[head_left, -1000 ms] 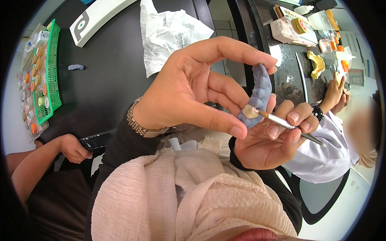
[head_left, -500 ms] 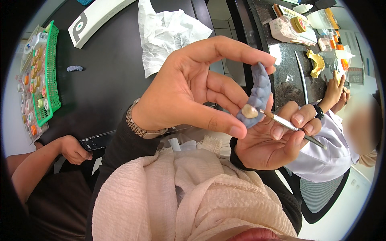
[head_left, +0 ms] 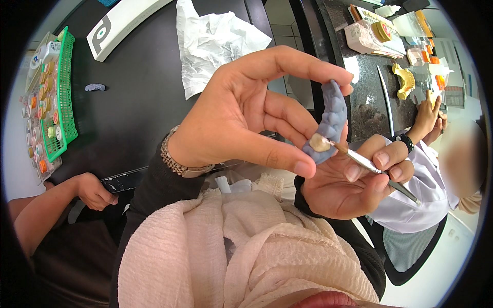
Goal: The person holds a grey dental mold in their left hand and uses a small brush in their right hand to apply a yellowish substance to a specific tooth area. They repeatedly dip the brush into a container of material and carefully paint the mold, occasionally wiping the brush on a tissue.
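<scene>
Between the thumb and fingers of my left hand (head_left: 246, 113) is a blue-grey dental model (head_left: 333, 110), a curved row of teeth held upright in front of me. A cream-coloured tooth crown (head_left: 320, 142) sits near its lower end. My right hand (head_left: 359, 179) pinches a fine brush (head_left: 362, 160) with a silvery ferrule and dark handle. The brush tip meets the right edge of the crown, or lies just against it. The fingers of my right hand are partly behind the model.
Crumpled white paper (head_left: 213, 46), a long white box (head_left: 120, 25) and a small blue-grey piece (head_left: 95, 88) lie on the black table (head_left: 138, 92). A green basket (head_left: 65, 102) of jars stands left. Co-workers' hands (head_left: 95, 191) show at both sides. A yellow dental model (head_left: 404, 81) rests at right.
The brush has shifted slightly, its tip moving left onto the crown's edge and its handle end lower right. My left hand and the dental model have barely moved.
</scene>
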Demonstrator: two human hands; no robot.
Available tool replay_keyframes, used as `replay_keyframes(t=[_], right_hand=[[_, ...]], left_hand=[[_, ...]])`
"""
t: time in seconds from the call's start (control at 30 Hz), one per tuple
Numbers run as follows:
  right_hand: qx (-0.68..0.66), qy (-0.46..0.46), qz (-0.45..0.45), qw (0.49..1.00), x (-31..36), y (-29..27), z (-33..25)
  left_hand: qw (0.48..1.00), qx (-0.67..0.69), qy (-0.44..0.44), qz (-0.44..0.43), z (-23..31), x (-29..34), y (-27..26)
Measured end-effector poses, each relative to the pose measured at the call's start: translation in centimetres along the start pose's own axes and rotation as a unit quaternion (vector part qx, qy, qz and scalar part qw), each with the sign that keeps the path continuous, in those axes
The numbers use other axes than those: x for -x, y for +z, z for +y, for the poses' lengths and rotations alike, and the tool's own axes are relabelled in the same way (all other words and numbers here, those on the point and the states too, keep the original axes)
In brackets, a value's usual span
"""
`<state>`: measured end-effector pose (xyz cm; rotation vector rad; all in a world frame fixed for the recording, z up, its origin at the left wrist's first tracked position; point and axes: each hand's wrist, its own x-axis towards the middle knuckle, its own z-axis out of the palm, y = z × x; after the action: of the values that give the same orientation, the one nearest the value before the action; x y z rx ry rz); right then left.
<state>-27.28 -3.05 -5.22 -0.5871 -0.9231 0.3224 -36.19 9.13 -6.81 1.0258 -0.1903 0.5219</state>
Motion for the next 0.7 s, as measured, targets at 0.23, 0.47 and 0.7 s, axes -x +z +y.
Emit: replay_keyframes(t=[0.23, 0.47, 0.7], right_hand=[[0.008, -0.007, -0.023, 1.0, -0.1, -0.2, -0.1], [0.008, 0.027, -0.009, 1.0, -0.1, 0.0, -0.5], [-0.024, 0.008, 0.051, 0.998, -0.4, -0.3, -0.1]], left_hand=[[1.0, -0.004, -0.011, 0.001, 0.2, 0.0, -0.1], [0.999, 0.014, -0.031, 0.031, 0.5, 0.1, 0.3], [0.989, 0.03, -0.069, 0.126, 0.7, 0.2, 1.4]])
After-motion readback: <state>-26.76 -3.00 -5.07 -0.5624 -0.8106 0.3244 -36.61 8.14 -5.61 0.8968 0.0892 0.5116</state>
